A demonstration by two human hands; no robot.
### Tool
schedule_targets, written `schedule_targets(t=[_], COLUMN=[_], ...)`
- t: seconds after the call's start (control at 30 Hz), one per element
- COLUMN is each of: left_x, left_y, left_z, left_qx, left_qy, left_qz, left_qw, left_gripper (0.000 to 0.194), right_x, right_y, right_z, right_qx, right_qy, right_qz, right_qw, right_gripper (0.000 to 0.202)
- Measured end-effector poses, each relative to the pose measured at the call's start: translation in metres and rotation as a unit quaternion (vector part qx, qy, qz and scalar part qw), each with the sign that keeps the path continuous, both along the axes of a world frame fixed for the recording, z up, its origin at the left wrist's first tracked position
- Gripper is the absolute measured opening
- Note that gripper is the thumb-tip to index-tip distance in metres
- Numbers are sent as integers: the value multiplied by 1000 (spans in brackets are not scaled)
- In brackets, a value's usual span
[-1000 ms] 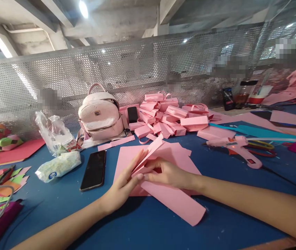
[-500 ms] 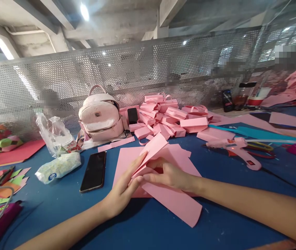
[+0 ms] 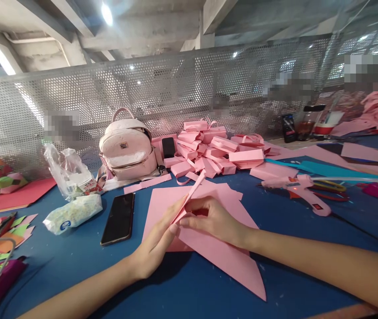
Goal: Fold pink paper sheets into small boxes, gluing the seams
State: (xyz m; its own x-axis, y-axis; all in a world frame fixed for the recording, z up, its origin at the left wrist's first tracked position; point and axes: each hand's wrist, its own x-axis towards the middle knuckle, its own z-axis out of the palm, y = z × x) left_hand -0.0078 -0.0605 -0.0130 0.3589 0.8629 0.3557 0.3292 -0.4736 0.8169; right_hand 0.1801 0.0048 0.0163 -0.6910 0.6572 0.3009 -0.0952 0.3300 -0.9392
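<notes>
- Left hand: fingers extended along the far side of the work, thumb in front; paper is held between them.
- Right hand: thumb and bent fingers pinch the same paper just beside the left fingertips; the grip is closed on it.
- Item in work: a long, stiff pink paper strip. One end is bent up between the hands; the other runs flat from the grip toward the wearer and to the right, ending in a curled tip.
- Beneath and beyond the grip: flat pink paper sheets, lying on the blue tabletop.
- Progress, as judged: folding is begun at the held end. The tail shows no fold that can be made out, so most of the length appears outstanding. The exact creases inside the grip are hidden by the fingers.
- Beyond the grip, past the sheets: a heap of folded pink paper pieces, box-like, seemingly finished units; count not determinable.
- Right of the grip, well apart: a pink glue gun, lying unheld; no gluing is in evidence on the held piece.
- Left of the grip, near: a black smartphone, lying flat.
</notes>
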Motion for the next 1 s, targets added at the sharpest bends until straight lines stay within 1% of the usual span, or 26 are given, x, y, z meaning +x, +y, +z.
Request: schedule_targets(t=[0.07,0.17,0.3,0.4,0.47,0.57,0.63,0.7,0.77,0.83,0.87,0.9,0.93,1.0], left_x=[-1,-2,-1,2,4,7,8,8,9,9,9,9,9,9], left_y=[-2,-2,1,3,4,5,5,4,3,3,3,3,4,5], left_z=[-1,-3,-2,2,5,7,8,9,12,14,15,15,15,15], left_qx=[13,39,73,69,56,55,64,68,66,73,81,89,99,114], left_qy=[10,26,37,37,33,33,32,27,30,44,55,67,79,106], left_qz=[5,3,-7,-7,-7,-12,-11,-8,-7,-4,0,5,11,23], left_qw=[1000,999,997,997,998,998,997,997,997,996,995,994,992,988], left_gripper=[51,51,51,50,49,47,45,43,43,43,42,42,42,40], right_x=[1,1,2,2,3,4,5,6,8,10,11,12,13,14], right_y=[0,1,1,2,4,5,6,5,4,5,5,5,6,5], right_z=[2,3,4,5,6,9,14,22,31,39,42,45,48,54], right_qx=[13,25,12,6,14,59,121,205,284,352,392,439,492,594], right_qy=[-5,-17,-24,-30,-44,-88,-123,-142,-142,-135,-136,-140,-147,-171], right_qz=[-9,-4,14,33,32,8,-28,-72,-101,-101,-95,-90,-87,-96], right_qw=[1000,1000,1000,999,998,994,985,966,943,921,905,883,854,780], right_gripper=[20,21,27,34,36,38,36,29,19,20,21,19,16,17])
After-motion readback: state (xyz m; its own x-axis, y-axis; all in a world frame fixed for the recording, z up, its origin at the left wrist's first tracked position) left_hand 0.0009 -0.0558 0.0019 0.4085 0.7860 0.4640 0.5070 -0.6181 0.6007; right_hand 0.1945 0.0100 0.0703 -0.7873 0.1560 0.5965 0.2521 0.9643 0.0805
